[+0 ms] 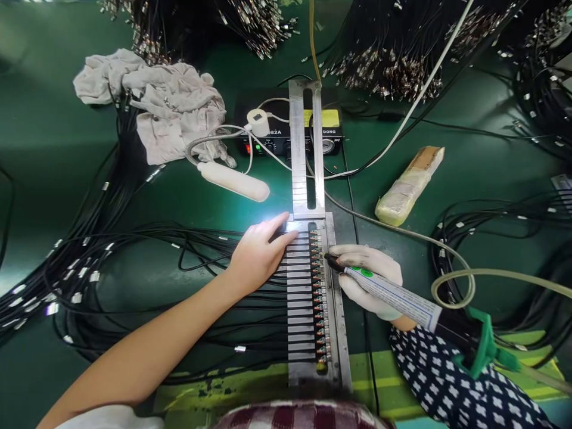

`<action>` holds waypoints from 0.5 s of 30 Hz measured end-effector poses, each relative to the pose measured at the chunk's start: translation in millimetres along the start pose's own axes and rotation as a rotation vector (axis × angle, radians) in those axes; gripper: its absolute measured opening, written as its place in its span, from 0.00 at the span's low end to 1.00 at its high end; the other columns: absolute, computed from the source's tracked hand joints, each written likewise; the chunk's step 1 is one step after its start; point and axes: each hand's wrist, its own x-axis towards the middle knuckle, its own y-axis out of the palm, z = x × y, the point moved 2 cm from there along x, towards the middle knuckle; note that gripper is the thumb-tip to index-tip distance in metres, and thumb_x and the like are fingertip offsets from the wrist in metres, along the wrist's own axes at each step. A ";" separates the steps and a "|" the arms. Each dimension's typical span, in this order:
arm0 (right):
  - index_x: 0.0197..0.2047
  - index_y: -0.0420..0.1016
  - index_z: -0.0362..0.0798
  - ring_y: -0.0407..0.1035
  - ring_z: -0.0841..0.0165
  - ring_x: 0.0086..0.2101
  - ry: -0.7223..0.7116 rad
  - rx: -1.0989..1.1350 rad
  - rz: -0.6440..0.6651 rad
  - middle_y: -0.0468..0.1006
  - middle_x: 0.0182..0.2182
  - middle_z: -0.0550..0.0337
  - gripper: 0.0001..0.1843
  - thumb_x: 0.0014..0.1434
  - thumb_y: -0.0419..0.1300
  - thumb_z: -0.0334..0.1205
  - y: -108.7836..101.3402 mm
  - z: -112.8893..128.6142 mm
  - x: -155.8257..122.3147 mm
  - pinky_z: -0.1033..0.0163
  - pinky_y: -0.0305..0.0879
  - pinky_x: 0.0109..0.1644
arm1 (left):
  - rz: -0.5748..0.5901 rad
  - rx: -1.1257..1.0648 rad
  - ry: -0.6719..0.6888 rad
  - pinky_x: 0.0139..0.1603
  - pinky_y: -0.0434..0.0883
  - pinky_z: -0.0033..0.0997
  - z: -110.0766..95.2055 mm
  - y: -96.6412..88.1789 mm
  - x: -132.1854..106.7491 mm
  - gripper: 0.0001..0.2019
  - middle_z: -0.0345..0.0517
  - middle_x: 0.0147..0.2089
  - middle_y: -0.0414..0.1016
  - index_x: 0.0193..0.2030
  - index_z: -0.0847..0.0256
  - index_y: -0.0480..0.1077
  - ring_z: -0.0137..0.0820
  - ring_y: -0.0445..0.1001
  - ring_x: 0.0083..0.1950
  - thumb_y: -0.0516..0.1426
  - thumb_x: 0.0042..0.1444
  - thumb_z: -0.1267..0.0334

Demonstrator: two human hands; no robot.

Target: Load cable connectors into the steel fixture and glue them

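Observation:
A metal fixture (300, 370) runs away from me, with a row of black cables (268, 301) laid side by side in its slots. Small connector ends (320, 292) with bits of coloured wire line its right side. My bare left hand (257, 253) rests over the cables at the fixture's far left edge, finger and thumb stretched apart on the metal. In a white glove, my right hand (370, 277) grips a dispensing syringe (393, 295) with a printed label. Its dark tip points left, close to the upper connector ends. A green cap (487, 342) and hose join its rear.
A lit white lamp (235, 182) hangs left of the slotted metal plate (298, 149). Behind stands a black control box (277, 143). Crumpled gloves (179, 101), a plastic-wrapped block (409, 187) and cable bundles (379, 65) lie around. A pale hose (460, 274) loops at right.

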 end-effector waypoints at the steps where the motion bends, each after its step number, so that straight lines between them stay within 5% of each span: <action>1: 0.39 0.76 0.50 0.81 0.62 0.40 0.005 -0.001 0.000 0.85 0.41 0.52 0.08 0.55 0.66 0.34 0.0 -0.2 0.5 0.58 0.80 0.44 | 0.001 -0.001 0.000 0.49 0.73 0.45 -0.1 -0.1 0.2 0.15 0.60 0.65 0.67 0.55 0.58 0.72 0.44 0.72 0.59 0.48 0.68 0.67; 15: 0.38 0.76 0.50 0.81 0.61 0.38 0.023 -0.010 0.011 0.85 0.39 0.52 0.06 0.55 0.66 0.35 -1.5 1.4 3.6 0.58 0.80 0.42 | -0.009 -0.020 -0.021 0.51 0.72 0.44 -0.1 -0.2 0.0 0.15 0.58 0.65 0.68 0.56 0.56 0.72 0.43 0.72 0.59 0.48 0.68 0.66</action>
